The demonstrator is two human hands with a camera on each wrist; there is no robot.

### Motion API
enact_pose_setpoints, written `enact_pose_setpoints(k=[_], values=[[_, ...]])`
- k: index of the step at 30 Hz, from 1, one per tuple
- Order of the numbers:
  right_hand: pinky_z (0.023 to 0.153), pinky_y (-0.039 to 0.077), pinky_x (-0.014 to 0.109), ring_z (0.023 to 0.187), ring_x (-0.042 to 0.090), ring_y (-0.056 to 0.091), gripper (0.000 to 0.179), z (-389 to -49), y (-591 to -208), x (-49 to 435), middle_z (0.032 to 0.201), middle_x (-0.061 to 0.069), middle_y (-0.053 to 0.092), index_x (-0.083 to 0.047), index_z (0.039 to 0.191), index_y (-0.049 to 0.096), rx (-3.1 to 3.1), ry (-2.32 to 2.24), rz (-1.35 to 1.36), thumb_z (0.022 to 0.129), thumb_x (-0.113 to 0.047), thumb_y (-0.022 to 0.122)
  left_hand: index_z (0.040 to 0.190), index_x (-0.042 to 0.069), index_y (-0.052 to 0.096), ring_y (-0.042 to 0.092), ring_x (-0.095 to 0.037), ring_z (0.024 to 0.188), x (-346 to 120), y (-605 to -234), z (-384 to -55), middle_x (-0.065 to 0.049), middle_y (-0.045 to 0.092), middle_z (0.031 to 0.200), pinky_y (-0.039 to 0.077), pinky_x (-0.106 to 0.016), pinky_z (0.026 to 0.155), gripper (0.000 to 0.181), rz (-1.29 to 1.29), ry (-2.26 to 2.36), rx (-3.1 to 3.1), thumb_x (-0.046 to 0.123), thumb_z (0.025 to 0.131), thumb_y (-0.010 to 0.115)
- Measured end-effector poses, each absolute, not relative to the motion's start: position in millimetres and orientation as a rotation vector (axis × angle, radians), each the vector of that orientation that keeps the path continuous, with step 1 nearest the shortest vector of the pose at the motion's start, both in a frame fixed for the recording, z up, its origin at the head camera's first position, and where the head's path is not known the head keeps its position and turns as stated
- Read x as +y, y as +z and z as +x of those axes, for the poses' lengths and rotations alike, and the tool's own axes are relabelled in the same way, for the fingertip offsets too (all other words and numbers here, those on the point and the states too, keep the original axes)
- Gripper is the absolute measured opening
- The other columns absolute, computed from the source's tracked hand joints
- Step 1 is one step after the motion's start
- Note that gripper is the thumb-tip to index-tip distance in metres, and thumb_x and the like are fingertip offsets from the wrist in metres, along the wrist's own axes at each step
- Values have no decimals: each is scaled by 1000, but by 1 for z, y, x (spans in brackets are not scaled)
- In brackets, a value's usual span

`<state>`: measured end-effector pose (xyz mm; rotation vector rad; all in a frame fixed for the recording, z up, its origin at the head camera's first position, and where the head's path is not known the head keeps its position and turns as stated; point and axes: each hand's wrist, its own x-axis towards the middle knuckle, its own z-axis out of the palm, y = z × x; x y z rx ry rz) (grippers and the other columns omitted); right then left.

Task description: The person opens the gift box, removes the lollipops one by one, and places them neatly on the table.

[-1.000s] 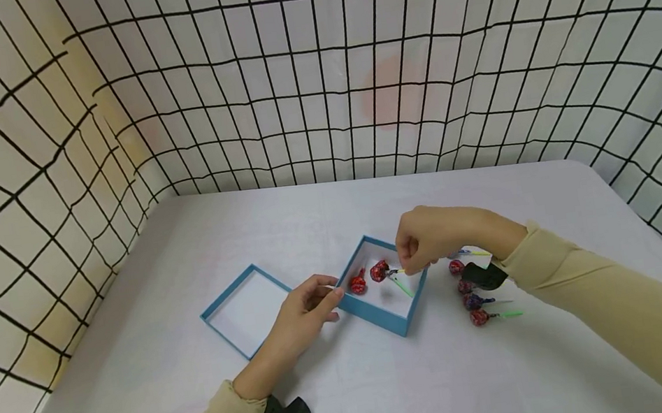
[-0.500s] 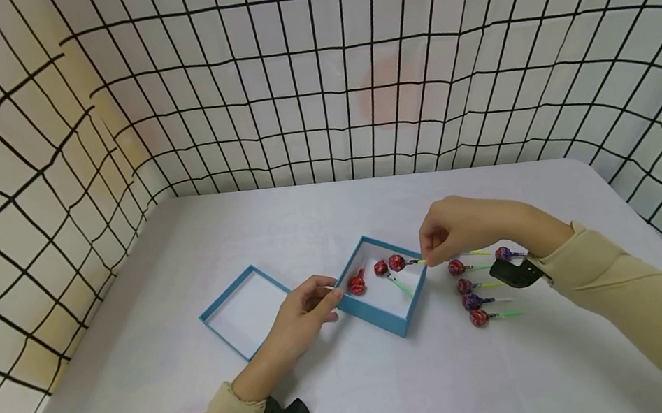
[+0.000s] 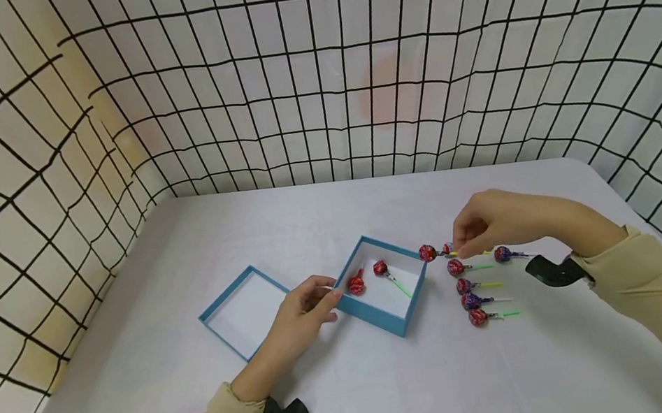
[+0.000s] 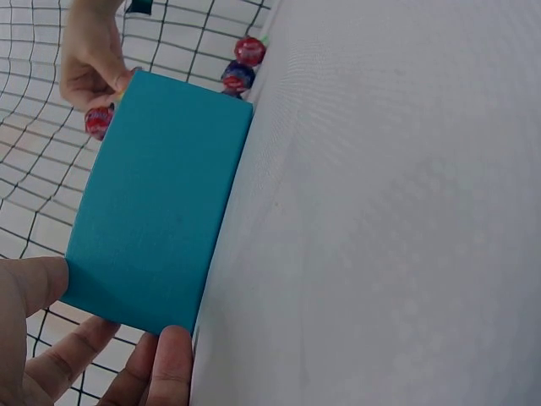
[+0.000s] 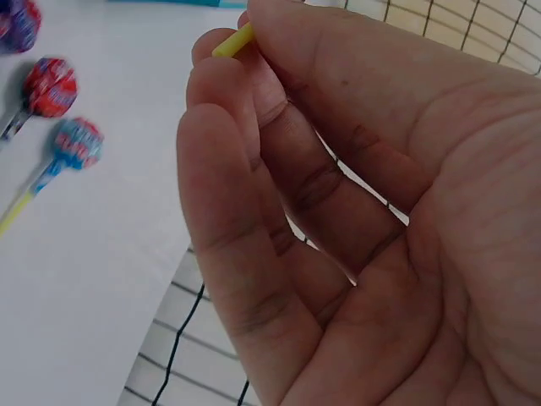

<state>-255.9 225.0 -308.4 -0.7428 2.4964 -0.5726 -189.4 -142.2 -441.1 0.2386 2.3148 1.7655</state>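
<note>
My right hand pinches the yellow stick of a red-wrapped lollipop, its head just past the right corner of a blue box. Two red lollipops lie in the box: one at the left, another with a green stick. At the box's left corner, my left hand grips the wall between thumb and fingers; the left wrist view shows the box's blue side there. Beneath and beside my right hand, several lollipops lie in a column, among them a red one nearest me.
A shallow blue-rimmed lid, white inside, lies left of the box. One purple-wrapped lollipop sits to the right of the column. Black grid netting over white walls surrounds the white table.
My right hand has drawn the red lollipop rightward, from over the box to beyond its right corner. The lollipops on the table are more exposed. My left hand keeps its hold on the box.
</note>
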Motion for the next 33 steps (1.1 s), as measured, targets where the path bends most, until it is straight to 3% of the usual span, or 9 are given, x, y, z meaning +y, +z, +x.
enact_pose_setpoints(k=[15,24,33], values=[[64,50,24,72,6,58,10,-245,-319,274,80,-9,70,-20,93,78,2541,-604,-656,97,-28,81,135,9,67,75,-19,93,-141,-441,-190,-14,74,120,64,-36,92,32,208,1763,2315,26,108,67],[71,54,24,79,5,61,10,-240,-334,297,89,-5,74,-19,98,79,2547,-608,-628,98,-29,80,136,8,66,75,-20,95,-141,-444,-190,-15,73,122,64,-37,93,34,216,1769,2301,27,108,67],[71,54,24,79,4,60,11,-238,-343,309,87,-4,73,-16,99,79,2543,-630,-602,98,-27,80,136,8,66,76,-21,94,-141,-441,-189,-15,74,120,64,-38,93,34,204,1769,2308,27,108,67]])
